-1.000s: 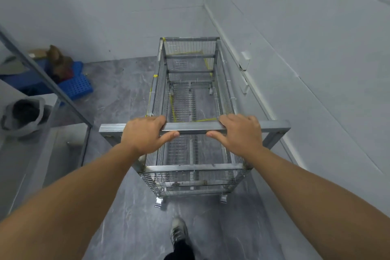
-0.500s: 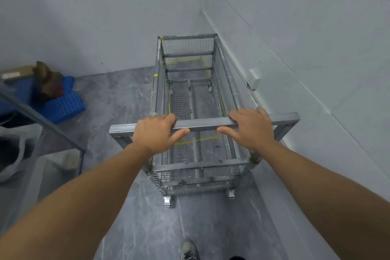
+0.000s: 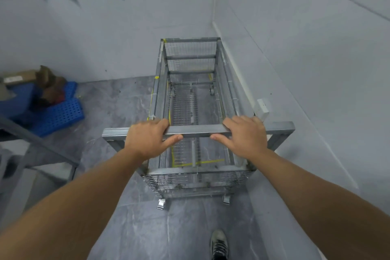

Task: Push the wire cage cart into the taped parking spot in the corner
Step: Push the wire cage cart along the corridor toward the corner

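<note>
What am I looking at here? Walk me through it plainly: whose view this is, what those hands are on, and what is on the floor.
There is no machine here. The picture comes from a camera worn on a person's head, looking forward and down, so the two bare arms reaching out are that person's own. The left hand and the right hand both grip the handle bar of a wire cage cart, which is empty inside. The cart stands close beside the wall on the right, its far end near the room's corner. Yellow tape on the grey floor shows through the cart's mesh bottom, marking the parking spot. To the left lie a blue plastic pallet with cardboard scraps on it. At the bottom is the person's shoe.
</note>
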Tool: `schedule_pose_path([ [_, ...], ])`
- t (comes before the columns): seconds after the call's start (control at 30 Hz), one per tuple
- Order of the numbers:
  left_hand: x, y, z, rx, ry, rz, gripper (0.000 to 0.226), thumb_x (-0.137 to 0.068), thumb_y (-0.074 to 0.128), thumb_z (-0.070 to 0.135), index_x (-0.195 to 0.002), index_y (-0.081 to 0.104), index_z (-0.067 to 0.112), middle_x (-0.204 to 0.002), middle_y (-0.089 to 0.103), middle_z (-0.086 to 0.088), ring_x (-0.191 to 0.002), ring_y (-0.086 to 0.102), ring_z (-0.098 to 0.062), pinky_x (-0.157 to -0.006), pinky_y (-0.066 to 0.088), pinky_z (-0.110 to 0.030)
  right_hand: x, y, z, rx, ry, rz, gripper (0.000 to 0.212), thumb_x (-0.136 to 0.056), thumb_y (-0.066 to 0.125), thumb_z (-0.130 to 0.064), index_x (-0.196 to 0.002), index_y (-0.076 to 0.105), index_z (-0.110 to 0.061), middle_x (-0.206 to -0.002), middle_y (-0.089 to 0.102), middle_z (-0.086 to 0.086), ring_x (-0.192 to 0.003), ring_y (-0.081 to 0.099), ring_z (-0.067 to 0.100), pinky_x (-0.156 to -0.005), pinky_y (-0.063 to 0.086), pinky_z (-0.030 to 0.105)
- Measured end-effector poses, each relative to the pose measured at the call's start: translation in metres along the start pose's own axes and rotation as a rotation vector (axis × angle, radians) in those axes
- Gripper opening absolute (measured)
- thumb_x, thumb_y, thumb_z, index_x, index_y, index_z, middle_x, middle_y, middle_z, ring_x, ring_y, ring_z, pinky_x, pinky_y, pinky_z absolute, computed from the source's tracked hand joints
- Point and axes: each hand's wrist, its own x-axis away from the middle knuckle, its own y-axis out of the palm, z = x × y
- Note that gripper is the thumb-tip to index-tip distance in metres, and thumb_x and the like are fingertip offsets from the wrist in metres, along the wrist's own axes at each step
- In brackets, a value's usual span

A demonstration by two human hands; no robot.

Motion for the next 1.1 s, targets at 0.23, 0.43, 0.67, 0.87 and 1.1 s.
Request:
schedule_pose_path([
  [0.23,-0.060,0.014,0.002,-0.007,-0.013,0.045,0.067,-0.079,0.016,0.085,-0.077,0.044,0.025,-0.065,0.058,0.007,-0.052,0.051,-0.015,-0.046,0.031,-0.026,-0.050,0.022,0.045,0.012,-0.010,-0.021,0.059,-0.083,0.033,-0.083,-0.081,0.055,-0.029,-0.075,0.058,-0.010,-0.072,0.055,0.016,-0.071,0.037,0.034],
  [0.43,-0.109,0.021,0.003,-0.019,-0.045,0.023,0.064,-0.079,0.016,0.084,-0.078,0.042,0.026,-0.065,0.053,0.008,-0.054,0.050,-0.016,-0.048,0.034,-0.027,-0.092,0.033,0.076,0.034,-0.012,-0.080,0.065,-0.082,0.023,-0.086,-0.088,0.057,-0.030,-0.082,0.060,-0.010,-0.078,0.056,0.016,-0.074,0.034,0.035],
  [0.67,-0.161,0.029,-0.004,-0.030,-0.038,0.021,0.062,-0.080,0.018,0.083,-0.077,0.041,0.026,-0.062,0.048,0.008,-0.051,0.046,-0.015,-0.047,0.029,-0.026,-0.139,0.045,0.104,0.028,-0.006,-0.095,0.069,-0.081,0.018,-0.086,-0.090,0.057,-0.030,-0.085,0.061,-0.010,-0.082,0.056,0.017,-0.074,0.029,0.035],
  [0.87,-0.199,0.041,-0.034,-0.013,-0.014,0.055,0.069,-0.078,0.010,0.085,-0.076,0.044,0.025,-0.062,0.052,0.007,-0.049,0.048,-0.014,-0.045,0.025,-0.023,-0.182,0.062,0.104,0.027,0.006,-0.105,0.067,-0.082,0.023,-0.085,-0.091,0.059,-0.029,-0.087,0.063,-0.009,-0.085,0.057,0.018,-0.078,0.033,0.037],
  [1.1,-0.237,0.055,-0.091,-0.003,0.001,0.071,0.073,-0.079,0.012,0.086,-0.081,0.050,0.023,-0.063,0.057,0.005,-0.052,0.053,-0.015,-0.046,0.037,-0.023,-0.236,0.078,0.083,0.000,0.014,-0.113,0.068,-0.081,0.023,-0.083,-0.093,0.059,-0.027,-0.089,0.063,-0.005,-0.087,0.058,0.021,-0.081,0.038,0.041],
])
